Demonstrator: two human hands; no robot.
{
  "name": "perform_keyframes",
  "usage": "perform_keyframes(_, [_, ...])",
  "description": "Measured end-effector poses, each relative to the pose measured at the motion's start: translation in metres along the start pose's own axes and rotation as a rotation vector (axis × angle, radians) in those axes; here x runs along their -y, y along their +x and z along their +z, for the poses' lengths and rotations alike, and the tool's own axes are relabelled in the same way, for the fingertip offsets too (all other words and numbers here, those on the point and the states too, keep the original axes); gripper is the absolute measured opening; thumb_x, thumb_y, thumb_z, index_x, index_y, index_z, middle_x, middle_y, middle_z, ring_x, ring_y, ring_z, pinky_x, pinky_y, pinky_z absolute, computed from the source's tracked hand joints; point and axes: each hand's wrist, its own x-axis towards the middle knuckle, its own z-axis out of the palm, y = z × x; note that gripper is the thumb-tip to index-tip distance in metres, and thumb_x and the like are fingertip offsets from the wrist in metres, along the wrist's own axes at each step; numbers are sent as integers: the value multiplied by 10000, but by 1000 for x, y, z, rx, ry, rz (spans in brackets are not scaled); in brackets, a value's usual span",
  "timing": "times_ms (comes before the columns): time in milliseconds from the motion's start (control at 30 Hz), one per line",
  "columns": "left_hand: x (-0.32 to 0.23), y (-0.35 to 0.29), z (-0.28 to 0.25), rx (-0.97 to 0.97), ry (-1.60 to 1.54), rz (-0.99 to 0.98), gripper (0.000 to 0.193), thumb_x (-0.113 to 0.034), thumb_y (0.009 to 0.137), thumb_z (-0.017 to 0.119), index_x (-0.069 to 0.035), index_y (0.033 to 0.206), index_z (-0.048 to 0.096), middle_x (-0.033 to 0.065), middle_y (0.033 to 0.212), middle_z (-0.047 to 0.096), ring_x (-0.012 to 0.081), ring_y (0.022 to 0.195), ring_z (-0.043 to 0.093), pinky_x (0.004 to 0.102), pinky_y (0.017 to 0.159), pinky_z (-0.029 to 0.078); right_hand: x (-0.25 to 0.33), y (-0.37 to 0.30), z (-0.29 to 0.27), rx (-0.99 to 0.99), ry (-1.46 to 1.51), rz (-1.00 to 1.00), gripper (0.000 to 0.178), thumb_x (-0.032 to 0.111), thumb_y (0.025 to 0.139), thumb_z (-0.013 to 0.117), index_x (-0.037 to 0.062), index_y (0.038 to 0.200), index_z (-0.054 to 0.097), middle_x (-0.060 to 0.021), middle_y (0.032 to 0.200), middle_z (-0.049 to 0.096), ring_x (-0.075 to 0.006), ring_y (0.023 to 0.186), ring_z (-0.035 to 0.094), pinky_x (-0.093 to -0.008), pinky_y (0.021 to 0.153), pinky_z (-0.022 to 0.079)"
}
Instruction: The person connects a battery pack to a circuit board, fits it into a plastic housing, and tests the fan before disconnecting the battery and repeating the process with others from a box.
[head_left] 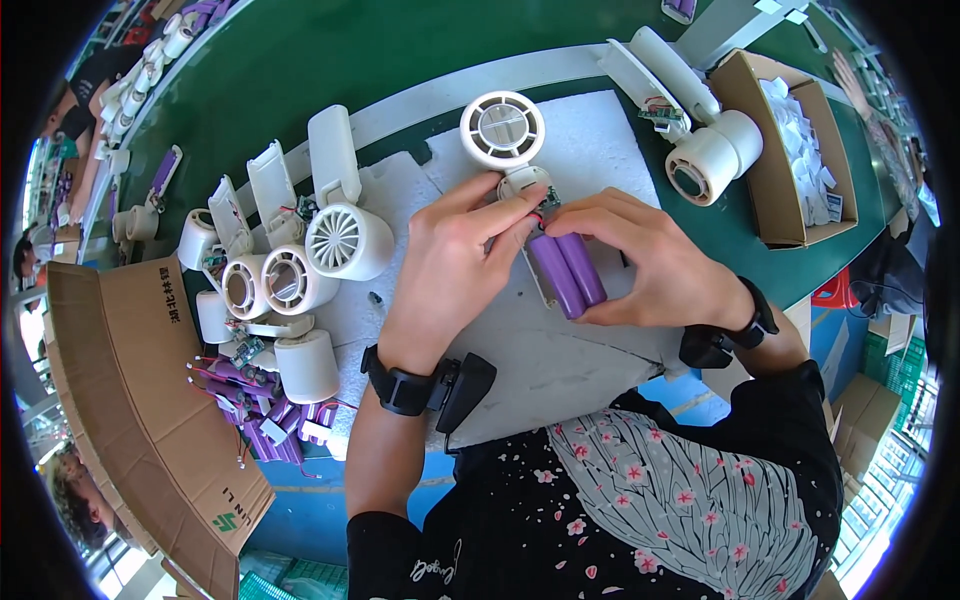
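Note:
A white handheld fan [503, 130] lies on the foam sheet in front of me, its round head pointing away and its handle opened up. My left hand [450, 260] is closed at the fan's neck, with thumb and index finger pressed together beside a small green circuit board [550, 200] and thin wires. My right hand [655, 255] grips a purple two-cell battery pack [567, 275] between fingers and thumb, over the opened handle. The wires run from the pack's far end to the neck. What the left fingertips pinch is mostly hidden.
Several opened white fans [348, 240] stand to the left, beside a pile of purple battery packs [270, 415] and a cardboard box [140, 370]. At right are another opened fan [712, 160] and a carton [760, 170] of small white pieces. Other people work at the edges.

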Motion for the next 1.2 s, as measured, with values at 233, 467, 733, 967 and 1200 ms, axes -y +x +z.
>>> perform_keyframes(233, [-2,0,-5,49,5,-15,315,11,793,696,-67,1098,711,170,1035,678,268,792,697,309,689,551,0,0,3,-26,-133,-61,758,117,546,882,60,1232,563,-154,1196,579,-333,1059,577,-406,913,490])
perform_keyframes(467, [-6,2,-11,148,6,-86,345,8,813,674,-85,1145,693,196,1070,663,285,829,694,317,705,545,5,-2,4,-30,-93,-34,683,84,566,870,42,1193,603,-157,1244,554,-321,1032,581,-398,874,514])
perform_keyframes(733, [-3,0,-11,114,-15,-33,346,8,830,655,-105,1154,692,258,1154,629,318,870,699,327,735,547,4,-7,8,-66,-171,-97,570,66,578,864,27,1105,650,-159,1296,532,-296,985,596,-381,812,539])
perform_keyframes(967, [-3,0,-11,95,-23,-38,315,-7,834,660,-105,1129,705,262,1145,633,329,864,700,327,733,550,5,-8,13,-90,-249,-112,503,71,580,863,22,1036,658,-169,1305,539,-295,956,612,-374,779,552])
perform_keyframes(1200, [3,0,-8,44,-33,0,278,-33,834,675,-97,1101,715,232,1084,663,307,804,699,317,687,545,9,-4,11,-83,-234,-79,453,63,572,865,22,975,663,-174,1298,552,-297,954,619,-374,780,553])
